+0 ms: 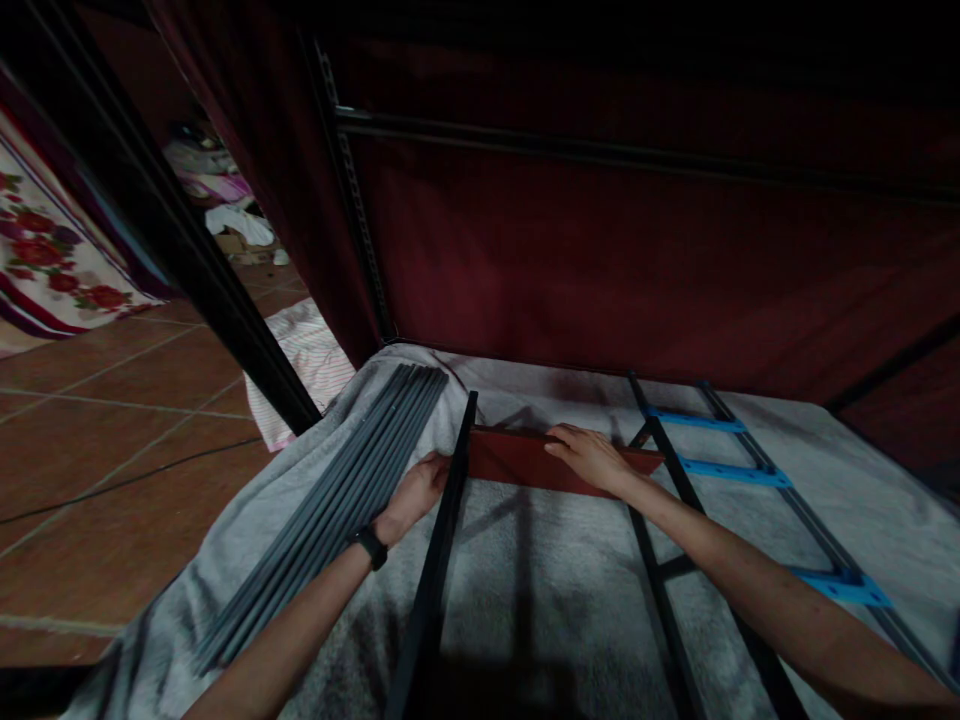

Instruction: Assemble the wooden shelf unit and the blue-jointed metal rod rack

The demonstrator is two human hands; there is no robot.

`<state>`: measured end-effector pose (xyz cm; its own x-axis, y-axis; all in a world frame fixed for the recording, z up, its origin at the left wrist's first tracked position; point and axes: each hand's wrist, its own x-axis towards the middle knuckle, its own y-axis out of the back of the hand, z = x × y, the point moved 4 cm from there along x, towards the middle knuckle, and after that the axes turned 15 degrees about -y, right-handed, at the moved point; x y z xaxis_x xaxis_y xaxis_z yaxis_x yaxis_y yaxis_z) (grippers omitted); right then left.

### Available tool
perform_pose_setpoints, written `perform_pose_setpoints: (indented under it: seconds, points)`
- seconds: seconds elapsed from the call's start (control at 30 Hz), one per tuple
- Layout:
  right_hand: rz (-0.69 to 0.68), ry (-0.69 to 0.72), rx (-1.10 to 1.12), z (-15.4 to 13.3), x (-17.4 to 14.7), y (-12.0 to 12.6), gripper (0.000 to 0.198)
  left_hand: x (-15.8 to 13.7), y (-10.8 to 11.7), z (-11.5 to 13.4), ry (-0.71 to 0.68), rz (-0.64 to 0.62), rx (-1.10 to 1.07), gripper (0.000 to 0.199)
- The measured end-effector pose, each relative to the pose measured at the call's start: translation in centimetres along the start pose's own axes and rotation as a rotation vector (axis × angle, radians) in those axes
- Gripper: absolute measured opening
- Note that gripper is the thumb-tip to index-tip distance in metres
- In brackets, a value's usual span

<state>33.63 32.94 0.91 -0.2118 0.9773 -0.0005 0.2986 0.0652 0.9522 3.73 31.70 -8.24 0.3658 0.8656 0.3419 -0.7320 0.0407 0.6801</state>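
A reddish-brown board (517, 460) spans crosswise between black metal bars of a frame on a grey blanket. My right hand (589, 458) lies over the board's upper edge, its fingers closed on it. At the board's left end, my left hand (416, 492), below a dark wristband, grips the left black bar (442, 530); its fingertips are partly hidden behind the bar. Further black bars (679, 470) cross beneath my right forearm. Left of my left hand lies a bundle of several grey rods (352, 480).
Black rails with blue crosspieces (735, 472) lie at the right on the grey blanket (547, 570). A dark red cloth (600, 260) hangs behind a black crossbar (525, 145). At the left, a black post (187, 240) slants above the tiled floor (135, 430), where a cable runs.
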Motion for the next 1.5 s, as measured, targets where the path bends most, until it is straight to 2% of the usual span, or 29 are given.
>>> perform_pose_setpoints:
  seconds: [0.07, 0.17, 0.3, 0.43, 0.63, 0.73, 0.83, 0.93, 1.03, 1.13, 1.3, 1.5]
  points:
    - [0.002, 0.001, -0.006, 0.0, -0.1, 0.0, 0.029, -1.3, 1.3, -0.8, 0.012, 0.061, 0.052, 0.029]
    - [0.004, 0.008, 0.008, 0.0, -0.2, 0.0, 0.028, -4.0, 3.7, -2.8, 0.132, 0.152, 0.187, 0.031]
    - [0.021, 0.024, 0.053, 0.2, -0.3, -0.1, 0.028, -7.6, 5.7, -4.9, 0.243, 0.145, 0.253, 0.028]
    - [0.044, 0.043, 0.082, 0.4, -0.4, -0.1, 0.027, -9.3, 5.3, -4.6, 0.197, 0.089, 0.250, 0.021]
    - [0.025, 0.033, 0.093, 0.4, -0.5, -0.1, 0.027, -8.8, 3.7, -2.5, 0.056, -0.022, 0.338, 0.015]
    - [0.026, 0.024, 0.096, 0.3, -0.5, 0.0, 0.027, -8.6, 3.5, -2.2, 0.077, -0.011, 0.338, 0.013]
    - [0.016, 0.017, 0.096, 0.4, -0.5, -0.1, 0.027, -8.6, 4.2, -2.2, 0.156, 0.081, 0.246, 0.011]
    - [-0.010, 0.026, 0.104, 0.4, -0.6, -0.2, 0.028, -7.5, 5.0, -2.1, 0.261, 0.253, -0.102, 0.014]
    - [-0.027, 0.026, 0.109, 0.6, -0.6, -0.3, 0.029, -4.6, 5.2, -1.3, 0.312, 0.400, -0.492, 0.017]
    - [-0.022, 0.005, 0.110, 0.8, -0.4, -0.3, 0.030, -0.8, 4.6, 0.3, 0.270, 0.408, -0.680, 0.015]
    - [-0.022, -0.020, 0.119, 1.1, -0.3, -0.5, 0.032, 3.1, 2.6, 2.1, 0.181, 0.362, -0.694, 0.005]
    - [-0.025, -0.048, 0.128, 1.1, -0.5, -0.5, 0.033, 3.5, 2.4, 2.0, 0.089, 0.331, -0.541, 0.012]
